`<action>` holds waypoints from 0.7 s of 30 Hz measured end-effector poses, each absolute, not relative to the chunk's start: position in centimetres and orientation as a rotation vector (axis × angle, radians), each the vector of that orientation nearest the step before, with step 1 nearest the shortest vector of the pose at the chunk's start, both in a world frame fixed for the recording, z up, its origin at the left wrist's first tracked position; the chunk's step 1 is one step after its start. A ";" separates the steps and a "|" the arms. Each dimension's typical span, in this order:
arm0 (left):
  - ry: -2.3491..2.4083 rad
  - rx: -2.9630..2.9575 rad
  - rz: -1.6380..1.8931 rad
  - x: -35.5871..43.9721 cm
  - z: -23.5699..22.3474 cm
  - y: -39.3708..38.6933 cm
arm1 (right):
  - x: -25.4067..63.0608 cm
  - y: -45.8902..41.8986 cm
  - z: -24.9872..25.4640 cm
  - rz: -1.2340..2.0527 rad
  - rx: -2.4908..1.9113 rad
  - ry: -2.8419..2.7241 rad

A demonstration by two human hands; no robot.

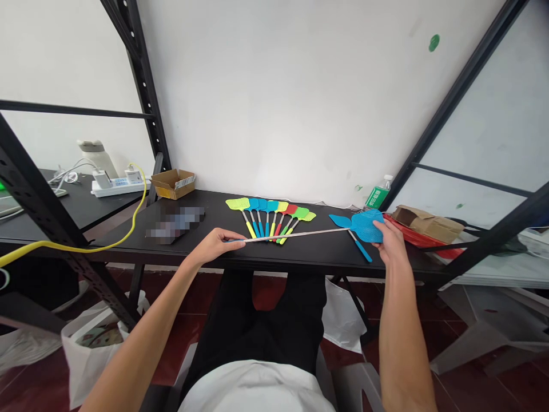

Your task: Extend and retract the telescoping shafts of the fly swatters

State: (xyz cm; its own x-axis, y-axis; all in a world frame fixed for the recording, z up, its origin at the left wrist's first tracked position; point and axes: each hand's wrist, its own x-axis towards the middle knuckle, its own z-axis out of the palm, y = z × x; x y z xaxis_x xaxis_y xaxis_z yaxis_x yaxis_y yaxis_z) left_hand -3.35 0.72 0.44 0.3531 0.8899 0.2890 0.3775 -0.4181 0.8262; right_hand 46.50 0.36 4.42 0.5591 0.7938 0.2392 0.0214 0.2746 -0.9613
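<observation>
And here's the blue fly swatter (365, 226), stretched out level above the black surface (309, 252), running left to right near the front edge! The left hand (221, 244) is closed on the handle end, fingers pinched together; the right hand (391, 240) is clamped on the far side of the head, thumb and fingers gripping the mesh. Good technique here, I'd say, means both ends in line: any push or pull goes straight along that thin metal shaft, no sideways bend, and a light pinch so the mesh doesn't crease.

Just beneath the head, a second blue fly swatter (362, 250) lies slanted, handle pointing at the front edge. Beyond the shaft, towards the middle of the back edge, a fan of multicoloured fly swatters (272, 206), handles facing the person. Out wide now: a green-labelled bottle (378, 197) by the back right corner, and an open cardboard box (174, 185) at the back left corner.
</observation>
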 end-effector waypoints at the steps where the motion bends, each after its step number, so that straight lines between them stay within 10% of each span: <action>1: 1.099 1.956 0.995 -3.4 0.4 0.7 | 46.4 0.4 4.4 0.614 -1.192 -0.853; 21: 1.131 1.962 0.989 -3.3 0.5 0.7 | 45.4 0.5 4.7 0.641 -1.182 -0.838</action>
State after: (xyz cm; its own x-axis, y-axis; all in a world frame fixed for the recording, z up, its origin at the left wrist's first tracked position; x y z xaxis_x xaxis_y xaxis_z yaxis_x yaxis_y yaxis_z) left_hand -3.32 0.71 0.54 0.3407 0.8969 0.2821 0.3998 -0.4097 0.8199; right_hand 45.38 0.49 4.75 0.5505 0.8045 0.2229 -0.0044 0.2698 -0.9629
